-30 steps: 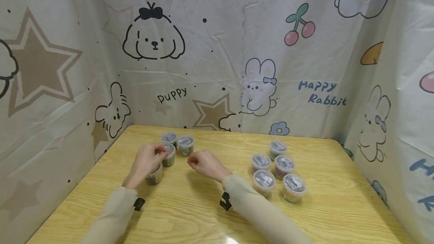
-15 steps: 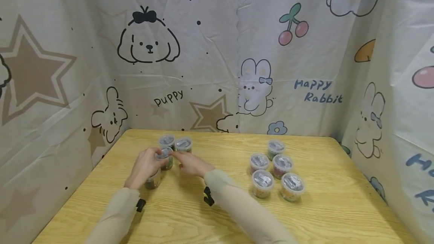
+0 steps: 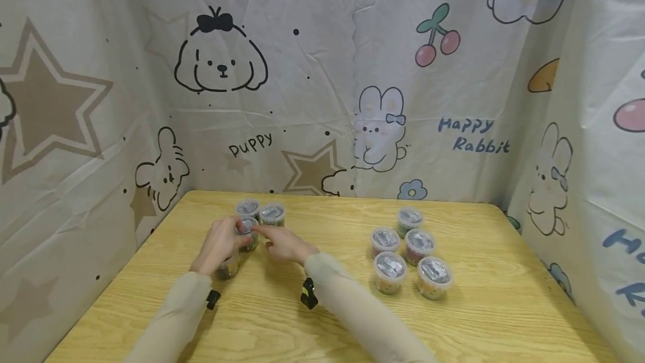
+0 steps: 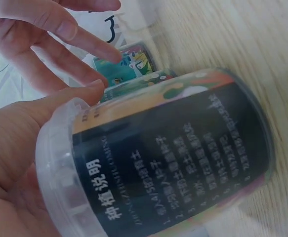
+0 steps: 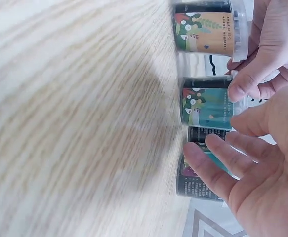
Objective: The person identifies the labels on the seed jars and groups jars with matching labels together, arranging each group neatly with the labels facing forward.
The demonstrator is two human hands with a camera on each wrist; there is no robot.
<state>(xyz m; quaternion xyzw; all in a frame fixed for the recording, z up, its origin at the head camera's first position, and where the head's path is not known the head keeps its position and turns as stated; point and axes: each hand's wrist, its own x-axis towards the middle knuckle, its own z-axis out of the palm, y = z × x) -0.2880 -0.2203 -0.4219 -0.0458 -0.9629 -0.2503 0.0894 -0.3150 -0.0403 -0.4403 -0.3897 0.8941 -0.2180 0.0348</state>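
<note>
My left hand [image 3: 218, 245] holds a small clear-lidded tub [image 3: 248, 224] by its lid, fingers at the far side and thumb at the near side. In the right wrist view this tub has a teal label [image 5: 205, 106] and stands on its base on the table. My right hand [image 3: 286, 243] comes in from the right with its fingertips at the lid; its fingers are extended in the right wrist view. An orange-labelled tub [image 4: 173, 158] stands under my left wrist, partly hidden. Just behind the held tub are two more tubs, one left [image 3: 248, 208] and one right [image 3: 273, 214].
To the right on the wooden table [image 3: 322, 318] stands a group of several similar tubs [image 3: 390, 268] with silvery packets under their lids. Patterned curtains [image 3: 312, 71] enclose the table at the back and sides.
My right hand has moved left, from beside the tub to its lid. My left hand stays at the same tub. The tubs on the right stand as before, and the head view has shifted slightly.
</note>
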